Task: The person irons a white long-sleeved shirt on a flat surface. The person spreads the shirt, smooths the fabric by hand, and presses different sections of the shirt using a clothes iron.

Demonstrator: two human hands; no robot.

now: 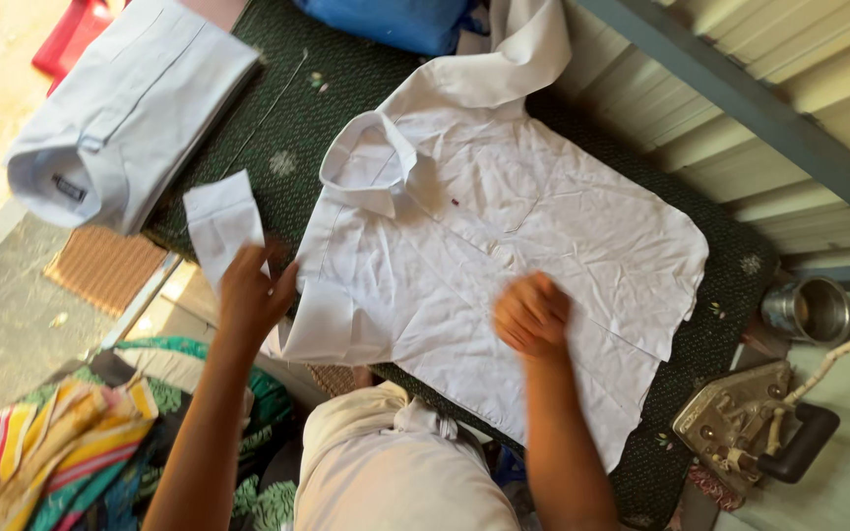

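A wrinkled white shirt lies spread front-up on a dark green patterned table cover, collar toward the upper left. My left hand grips the cuff end of the shirt's sleeve and holds it up off the table's near edge. My right hand is a closed fist pressing on the shirt's lower front; it looks blurred.
A folded light blue shirt sits at the upper left of the table. An old metal iron rests at the right beside a steel cup. Colourful striped cloths are heaped at lower left. Blue fabric lies at the top.
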